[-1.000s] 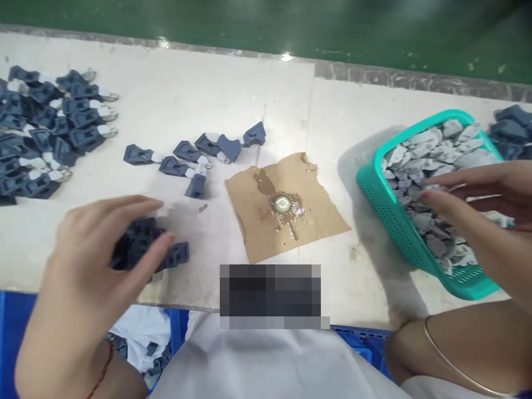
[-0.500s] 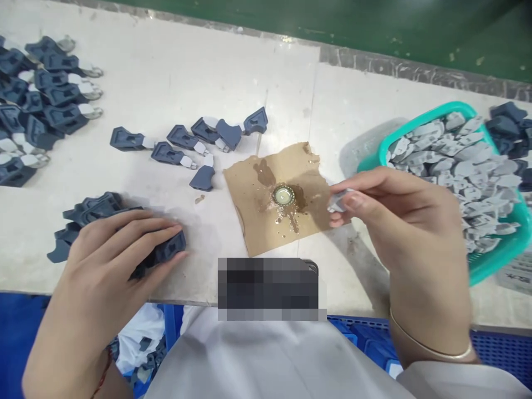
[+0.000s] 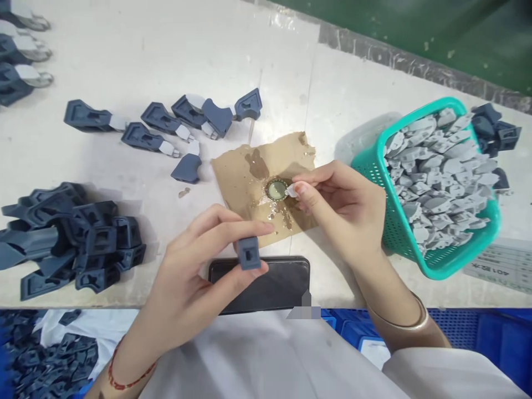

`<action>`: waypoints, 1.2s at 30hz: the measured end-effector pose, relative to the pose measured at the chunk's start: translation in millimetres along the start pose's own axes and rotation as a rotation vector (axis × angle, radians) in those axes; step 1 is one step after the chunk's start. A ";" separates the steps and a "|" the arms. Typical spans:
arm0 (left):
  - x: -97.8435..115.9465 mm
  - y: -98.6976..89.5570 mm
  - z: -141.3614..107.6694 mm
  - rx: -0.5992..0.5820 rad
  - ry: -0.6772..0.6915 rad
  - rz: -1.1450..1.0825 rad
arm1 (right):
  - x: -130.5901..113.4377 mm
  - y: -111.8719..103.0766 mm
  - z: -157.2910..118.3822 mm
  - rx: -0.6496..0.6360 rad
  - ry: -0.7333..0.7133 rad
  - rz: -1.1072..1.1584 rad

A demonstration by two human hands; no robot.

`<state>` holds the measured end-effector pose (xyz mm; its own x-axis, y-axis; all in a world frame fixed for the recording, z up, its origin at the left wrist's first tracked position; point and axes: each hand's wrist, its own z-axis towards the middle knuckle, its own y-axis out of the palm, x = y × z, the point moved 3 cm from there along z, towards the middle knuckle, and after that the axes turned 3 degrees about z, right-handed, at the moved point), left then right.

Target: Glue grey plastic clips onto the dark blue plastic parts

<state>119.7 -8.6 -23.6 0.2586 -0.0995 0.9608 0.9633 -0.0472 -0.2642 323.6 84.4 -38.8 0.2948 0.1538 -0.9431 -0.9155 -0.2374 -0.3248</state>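
Note:
Between thumb and fingers, my left hand grips a dark blue plastic part, its square end with a small slot facing me. My right hand pinches a small light grey plastic piece. That piece is at the right rim of a round bottle cap holding a pale liquid; whether it touches the liquid I cannot tell. Under the cap lies a brown cardboard sheet with wet stains. Below my left hand a black phone lies flat.
A teal basket full of grey pieces stands at the right, dark blue parts behind it. A pile of dark blue parts lies left. Joined blue-and-grey parts are spread further back. Below the table edge are blue bins.
My left hand has moved right from the pile, carrying one dark blue part. My right hand has moved left, bringing the grey piece to the cap. The view has shifted somewhat.

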 end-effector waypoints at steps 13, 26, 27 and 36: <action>-11.1 14.9 -2.2 0.022 -0.207 -0.140 | -5.4 9.5 1.5 -0.104 -0.151 -0.307; -17.7 21.1 6.1 -0.069 -0.306 -0.047 | -2.5 4.8 3.5 -0.014 0.082 0.027; -18.2 21.8 6.5 -0.090 -0.301 -0.035 | -2.3 4.9 3.7 -0.023 0.122 0.079; -15.6 22.4 10.8 -0.218 -0.217 0.000 | -13.7 10.6 -3.2 -0.127 0.086 0.253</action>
<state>138.0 2.7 -43.5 0.2905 0.1144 0.9500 0.9312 -0.2622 -0.2532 310.7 76.8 -29.5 0.0888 -0.0059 -0.9960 -0.9230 -0.3763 -0.0801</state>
